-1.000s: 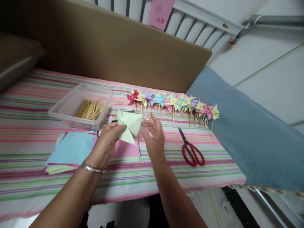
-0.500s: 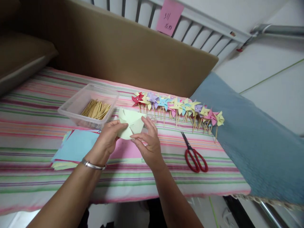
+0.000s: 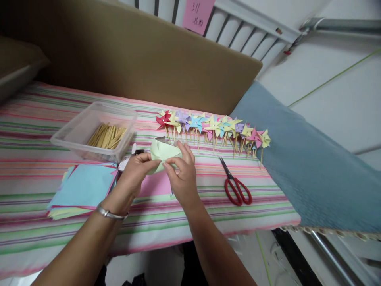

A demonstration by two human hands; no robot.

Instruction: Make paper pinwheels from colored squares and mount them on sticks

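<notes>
Between my two hands is a pale green paper pinwheel (image 3: 162,151), its corners curled in toward the middle and without a stick. My left hand (image 3: 138,171) pinches it from the left, thumb pressed near its centre. From the right, my right hand (image 3: 183,171) grips a folded corner at the centre with thumb and forefinger; its other fingers rest behind the far edge. Under the hands lies a pink paper sheet (image 3: 156,184), partly covered. A small white object with a dark part (image 3: 135,150) shows behind my left hand; I cannot tell what it is.
A clear plastic box (image 3: 64,137) of wooden sticks (image 3: 107,136) stands at the left, with stacked coloured paper (image 3: 85,184) before it. Several finished pinwheels (image 3: 214,125) line the back right. Red-handled scissors (image 3: 235,186) lie at the right on the striped cloth (image 3: 262,206). Cardboard (image 3: 133,59) rises behind.
My right thumb and forefinger have moved in to the paper's centre, bringing a corner inward, and the pinwheel now tilts and curls more. The whole view has shifted slightly.
</notes>
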